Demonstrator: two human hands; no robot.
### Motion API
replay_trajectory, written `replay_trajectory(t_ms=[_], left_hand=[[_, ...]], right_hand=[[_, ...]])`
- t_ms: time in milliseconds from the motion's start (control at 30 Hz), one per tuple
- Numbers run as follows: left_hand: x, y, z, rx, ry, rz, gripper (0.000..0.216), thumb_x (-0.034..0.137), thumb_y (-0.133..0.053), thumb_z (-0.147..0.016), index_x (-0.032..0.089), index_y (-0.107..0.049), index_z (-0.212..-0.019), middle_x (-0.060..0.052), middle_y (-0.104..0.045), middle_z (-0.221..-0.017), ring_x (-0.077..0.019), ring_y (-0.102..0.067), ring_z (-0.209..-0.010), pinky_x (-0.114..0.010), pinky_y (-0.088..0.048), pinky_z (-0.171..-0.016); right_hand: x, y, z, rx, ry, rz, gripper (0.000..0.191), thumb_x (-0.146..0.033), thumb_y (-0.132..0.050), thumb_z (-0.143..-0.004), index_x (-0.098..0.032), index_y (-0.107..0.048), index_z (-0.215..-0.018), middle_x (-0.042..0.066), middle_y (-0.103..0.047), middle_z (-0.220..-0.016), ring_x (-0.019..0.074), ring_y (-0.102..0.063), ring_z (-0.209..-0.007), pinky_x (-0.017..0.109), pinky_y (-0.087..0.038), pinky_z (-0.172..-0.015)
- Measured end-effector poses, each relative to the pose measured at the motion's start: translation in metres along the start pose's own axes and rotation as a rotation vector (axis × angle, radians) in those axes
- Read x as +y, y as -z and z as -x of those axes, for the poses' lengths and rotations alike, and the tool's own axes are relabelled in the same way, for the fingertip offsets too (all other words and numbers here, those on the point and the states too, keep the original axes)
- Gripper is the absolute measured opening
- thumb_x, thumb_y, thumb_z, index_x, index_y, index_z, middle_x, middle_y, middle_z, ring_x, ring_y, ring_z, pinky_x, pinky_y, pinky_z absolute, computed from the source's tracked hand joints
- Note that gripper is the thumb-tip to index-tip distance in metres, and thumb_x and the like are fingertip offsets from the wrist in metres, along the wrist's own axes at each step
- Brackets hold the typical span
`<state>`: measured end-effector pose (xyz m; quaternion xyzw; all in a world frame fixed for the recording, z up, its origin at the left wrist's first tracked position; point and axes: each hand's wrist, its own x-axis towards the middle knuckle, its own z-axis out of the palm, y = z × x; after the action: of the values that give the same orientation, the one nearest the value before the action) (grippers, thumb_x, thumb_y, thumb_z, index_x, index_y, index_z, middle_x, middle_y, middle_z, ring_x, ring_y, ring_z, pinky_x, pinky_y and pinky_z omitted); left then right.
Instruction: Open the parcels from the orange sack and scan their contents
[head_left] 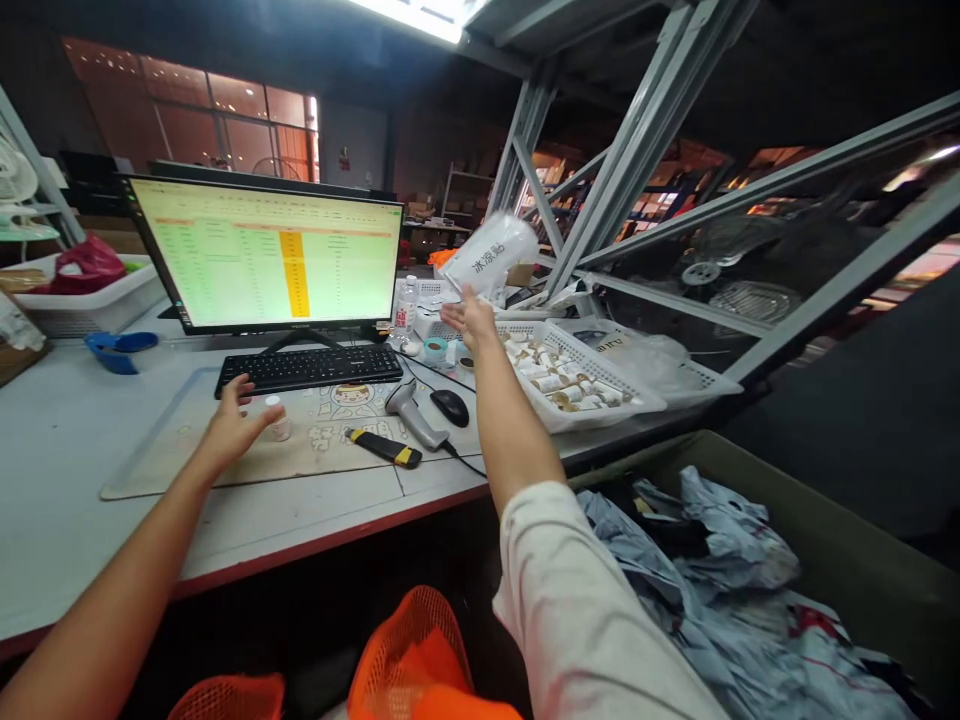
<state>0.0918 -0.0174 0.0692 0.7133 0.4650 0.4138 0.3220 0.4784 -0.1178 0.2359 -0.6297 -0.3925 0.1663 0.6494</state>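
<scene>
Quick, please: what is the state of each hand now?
Left hand: open, above the desk mat, holding nothing.
Right hand: open, under a blurred white packet; contact cannot be told.

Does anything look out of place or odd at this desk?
Yes: the white packet is tilted and blurred just above the open right hand; whether they touch is unclear. Nothing looks spilled.

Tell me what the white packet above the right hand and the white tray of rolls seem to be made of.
Packet by the right hand: likely soft plastic film, fairly glossy; it catches the light, though it is blurred. Tray: apparently rigid moulded plastic, matt white; its walls are a slotted lattice.
</scene>
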Motion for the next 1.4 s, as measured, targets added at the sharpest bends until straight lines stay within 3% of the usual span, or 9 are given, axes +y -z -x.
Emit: replay_trajectory(t_ms=[133,333,433,567,700,833,933,1200,1400], left_hand=[[-0.021,-0.031,-0.011,-0.109,0.003,-0.182,0.064,0.055,-0.065,-0.083,0.014,-0.051,-0.130,-0.019,-0.066,-0.131,-0.0347,-0.062,-0.122,-0.046,-0.048,-0.104],[-0.017,-0.053,0.014,-0.254,-0.326,-0.427,0.032,0.048,-0.049,-0.095,0.024,-0.060,-0.113,-0.008,-0.073,-0.106,-0.0292,-0.068,-0.099,-0.038,-0.051,-0.086],[-0.011,-0.055,0.024,-0.309,-0.455,-0.440,0.026,0.045,-0.053,-0.092,0.025,-0.063,-0.107,-0.009,-0.073,-0.107,-0.0295,-0.067,-0.103,-0.037,-0.051,-0.088],[-0.010,-0.050,0.026,-0.250,-0.458,-0.374,0.035,0.048,-0.056,-0.092,0.023,-0.061,-0.115,-0.011,-0.071,-0.113,-0.0292,-0.065,-0.103,-0.039,-0.052,-0.091],[-0.013,-0.046,0.022,-0.058,-0.388,-0.294,0.054,0.055,-0.054,-0.095,0.019,-0.050,-0.134,-0.012,-0.065,-0.119,-0.0251,-0.065,-0.096,-0.036,-0.054,-0.082],[-0.018,-0.047,0.018,-0.112,-0.360,-0.300,0.040,0.053,-0.050,-0.097,0.019,-0.058,-0.117,-0.010,-0.066,-0.115,-0.0243,-0.065,-0.094,-0.037,-0.052,-0.084],[-0.021,-0.048,0.015,-0.169,-0.358,-0.301,0.038,0.053,-0.050,-0.096,0.019,-0.061,-0.110,-0.009,-0.067,-0.113,-0.0235,-0.065,-0.092,-0.036,-0.051,-0.084],[0.044,-0.032,0.054,-0.258,-0.356,-0.106,0.032,0.048,-0.054,-0.095,0.019,-0.068,-0.094,-0.007,-0.073,-0.094,-0.0206,-0.066,-0.081,-0.032,-0.053,-0.073],[0.123,-0.020,0.127,-0.252,-0.668,0.141,0.010,0.027,-0.060,-0.098,0.021,-0.067,-0.093,-0.003,-0.072,-0.085,-0.0148,-0.065,-0.074,-0.028,-0.055,-0.072]], right_hand=[[0.029,-0.032,0.003,-0.148,-0.045,0.193,0.017,-0.030,-0.069,-0.093,-0.014,-0.064,-0.097,-0.003,-0.057,-0.057,0.0136,-0.054,-0.055,0.028,-0.051,-0.060],[0.078,-0.102,0.110,-0.605,0.238,0.287,0.056,-0.031,-0.093,-0.066,-0.024,-0.070,-0.116,0.003,-0.075,-0.107,0.0190,-0.068,-0.087,0.035,-0.053,-0.091],[0.097,-0.128,0.149,-0.844,0.369,0.511,0.042,-0.036,-0.086,-0.076,-0.025,-0.069,-0.113,0.003,-0.075,-0.099,0.0251,-0.069,-0.096,0.042,-0.051,-0.095],[0.107,-0.115,0.135,-0.707,0.242,0.521,0.023,-0.033,-0.083,-0.079,-0.021,-0.064,-0.078,-0.001,-0.066,-0.067,0.0220,-0.066,-0.081,0.035,-0.051,-0.084],[0.095,-0.044,0.069,-0.345,0.109,0.335,0.031,-0.045,-0.065,-0.095,-0.020,-0.059,-0.078,-0.001,-0.059,-0.062,0.0163,-0.061,-0.067,0.027,-0.048,-0.066],[0.079,0.025,0.019,-0.037,-0.066,0.089,0.049,-0.062,-0.036,-0.104,-0.021,-0.053,-0.083,-0.005,-0.048,-0.052,0.0103,-0.048,-0.047,0.021,-0.037,-0.046],[0.075,0.045,0.020,0.052,-0.149,-0.086,0.049,-0.063,-0.039,-0.103,-0.021,-0.049,-0.079,-0.004,-0.048,-0.053,0.0089,-0.046,-0.046,0.019,-0.036,-0.045],[0.056,0.005,0.147,-0.238,-0.085,-0.724,0.041,-0.053,-0.058,-0.086,-0.024,-0.039,-0.064,-0.002,-0.042,-0.065,0.0151,-0.044,-0.061,0.029,-0.045,-0.059],[0.034,-0.032,0.218,-0.518,-0.088,-1.077,0.045,-0.047,-0.062,-0.083,-0.024,-0.030,-0.061,-0.003,-0.025,-0.064,0.0159,-0.030,-0.056,0.029,-0.034,-0.051]])
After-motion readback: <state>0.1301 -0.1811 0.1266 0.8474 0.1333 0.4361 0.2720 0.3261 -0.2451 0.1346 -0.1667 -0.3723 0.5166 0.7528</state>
